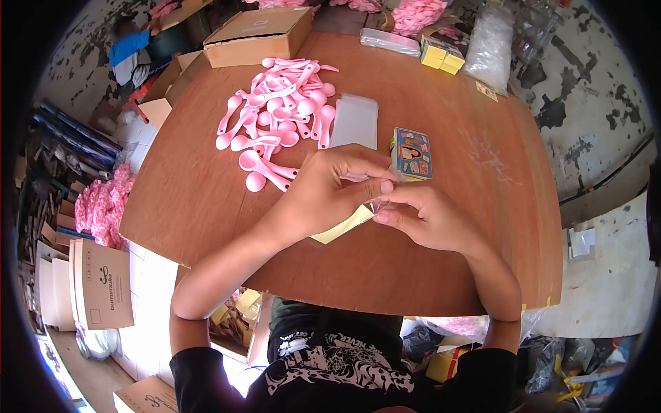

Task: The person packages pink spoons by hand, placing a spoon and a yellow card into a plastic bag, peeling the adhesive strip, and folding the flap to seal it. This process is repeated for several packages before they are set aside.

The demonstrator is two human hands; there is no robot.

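Note:
My left hand (329, 191) and my right hand (421, 215) meet over the middle of the brown table (200, 199). Together they pinch a small clear plastic sleeve (375, 204) at its mouth. A flat pale-yellow packet (342, 227) sticks out under my left hand; how it is held is hidden by the fingers. Just beyond my fingers lies a small printed box with a picture on it (413, 153). A heap of pink plastic spoons (279, 117) lies to the far left of my hands. A stack of clear sleeves (354, 120) lies beside the spoons.
A cardboard box (258, 36) stands at the table's far edge. Yellow packets (442, 55) and clear bags (490, 43) sit at the far right. More cartons (103, 283) and a bag of pink items (103, 203) stand on the floor to the left.

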